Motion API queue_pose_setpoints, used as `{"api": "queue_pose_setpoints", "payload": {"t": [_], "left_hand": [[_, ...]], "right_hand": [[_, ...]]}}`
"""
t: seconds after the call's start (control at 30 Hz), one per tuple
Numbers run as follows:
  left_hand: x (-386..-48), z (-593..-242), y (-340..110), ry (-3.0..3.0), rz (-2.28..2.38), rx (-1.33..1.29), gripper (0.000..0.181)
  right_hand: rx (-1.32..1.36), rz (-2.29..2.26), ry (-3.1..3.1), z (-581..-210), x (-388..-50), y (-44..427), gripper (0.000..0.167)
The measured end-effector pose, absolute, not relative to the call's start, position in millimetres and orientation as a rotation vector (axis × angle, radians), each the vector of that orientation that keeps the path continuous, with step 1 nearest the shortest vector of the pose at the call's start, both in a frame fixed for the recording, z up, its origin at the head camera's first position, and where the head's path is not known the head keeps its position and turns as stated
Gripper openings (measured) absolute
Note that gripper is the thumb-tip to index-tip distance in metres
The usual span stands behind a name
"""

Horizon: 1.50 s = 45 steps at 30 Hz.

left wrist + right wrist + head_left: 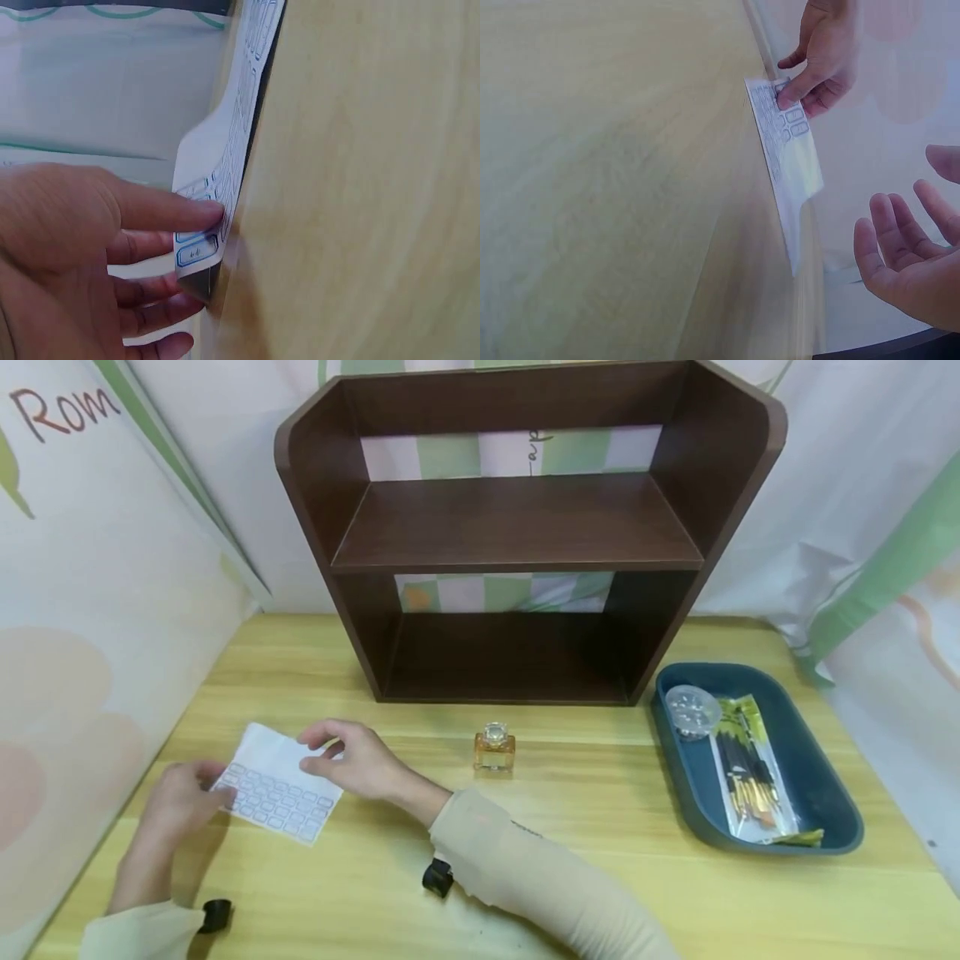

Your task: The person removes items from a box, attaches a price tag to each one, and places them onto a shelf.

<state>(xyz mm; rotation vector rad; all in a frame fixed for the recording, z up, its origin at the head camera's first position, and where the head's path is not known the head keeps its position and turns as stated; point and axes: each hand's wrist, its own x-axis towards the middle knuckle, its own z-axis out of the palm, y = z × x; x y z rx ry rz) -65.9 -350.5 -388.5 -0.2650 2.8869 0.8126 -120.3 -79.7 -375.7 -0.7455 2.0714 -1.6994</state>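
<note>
A white sheet of labels point(281, 792) printed with rows of blue-outlined boxes is at the left of the table, slightly bent. My left hand point(178, 803) pinches its near left corner, thumb point(199, 215) on the printed face and fingers behind. Over the sheet's right side hovers my right hand point(363, 762). The right wrist view shows that hand point(922, 277) apart from the sheet, its fingers spread and holding nothing. To the right of it stands a small glass perfume bottle point(494, 750) with amber liquid and a clear stopper.
A dark brown two-tier shelf point(517, 522) stands at the back of the table. On the right, a dark blue tray point(825, 777) holds a packet of paintbrushes point(750, 777) and a clear round container point(692, 712). Fabric walls point(97, 610) border the table.
</note>
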Motion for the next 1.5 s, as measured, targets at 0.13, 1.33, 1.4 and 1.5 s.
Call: {"api": "queue_pose_setpoints", "payload": {"t": [0.13, 1.33, 1.4, 1.5], "left_hand": [[-67, -392, -345, 2.926, 0.911, -0.206, 0.039], [-77, -357, -270, 3.451, 1.398, 0.788, 0.045], [-77, -356, -269, 3.466, 1.362, 0.81, 0.04], [-77, -357, -267, 3.517, 1.309, 0.874, 0.023]], "right_hand": [[-0.693, -1.706, 2.066, -376, -119, -83, 0.027], [-0.802, -1.648, 2.355, -340, -149, -71, 0.014], [-0.777, -1.654, 2.343, -340, -150, -70, 0.011], [-0.758, -1.667, 2.315, -339, -149, -68, 0.007]]}}
